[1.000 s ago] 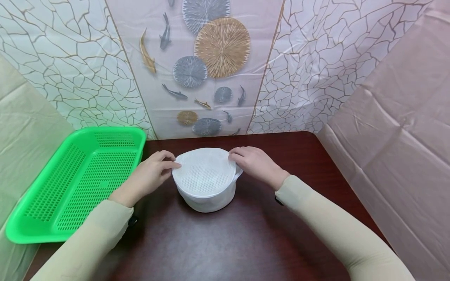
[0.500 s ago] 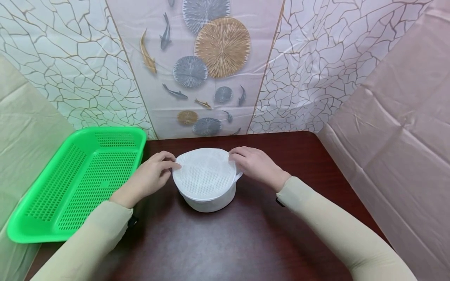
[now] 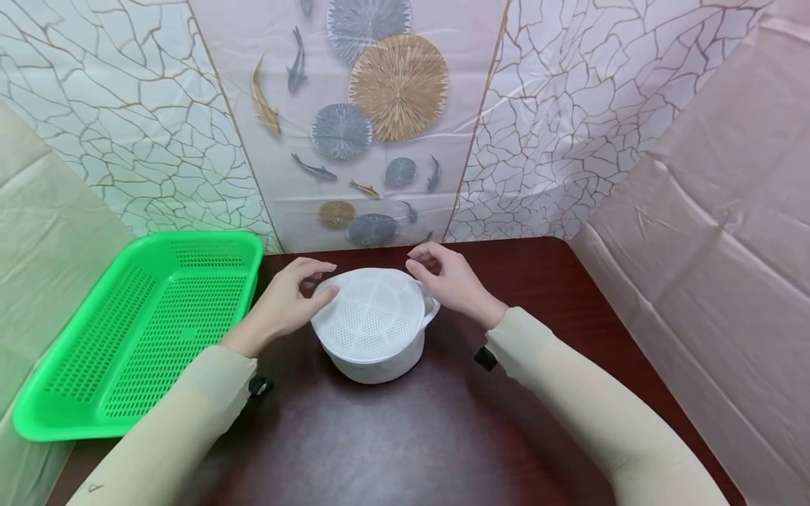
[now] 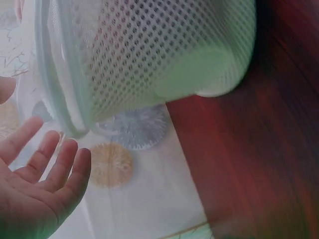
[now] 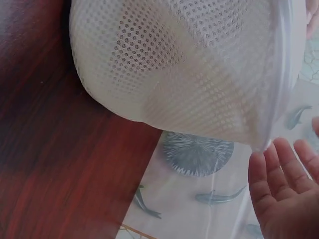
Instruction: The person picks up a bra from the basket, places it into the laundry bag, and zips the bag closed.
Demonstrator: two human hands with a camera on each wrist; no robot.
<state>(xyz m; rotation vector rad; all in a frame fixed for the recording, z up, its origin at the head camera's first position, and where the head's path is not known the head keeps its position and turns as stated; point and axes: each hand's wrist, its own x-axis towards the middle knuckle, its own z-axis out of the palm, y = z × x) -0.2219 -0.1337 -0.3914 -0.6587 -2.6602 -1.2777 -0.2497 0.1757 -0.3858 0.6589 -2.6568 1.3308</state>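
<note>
Loosely, the left hand point(image 3: 285, 302) spreads its fingers at the left edge of the white mesh bag point(image 3: 370, 320), thumb over its rim, while the right hand point(image 3: 455, 284) holds its relaxed fingers curved just beside the bag's far right edge; whether either touches it, I cannot tell. Made of pale netting with a smooth rim, the bag is a squat drum, wider than tall, its side a little creased. It stands upright on the dark red table point(image 3: 380, 450) between the hands, round top facing up, its bottom-to-top axis near vertical and its loop point(image 3: 433, 316) pointing right. Half a second ago both hands were pinching the rim; now they have let go, the loop shows more fully and the bag sits in the same spot. Left of the bag lies a green basket point(image 3: 183, 309); behind it hangs a patterned sheet point(image 3: 304, 204).
</note>
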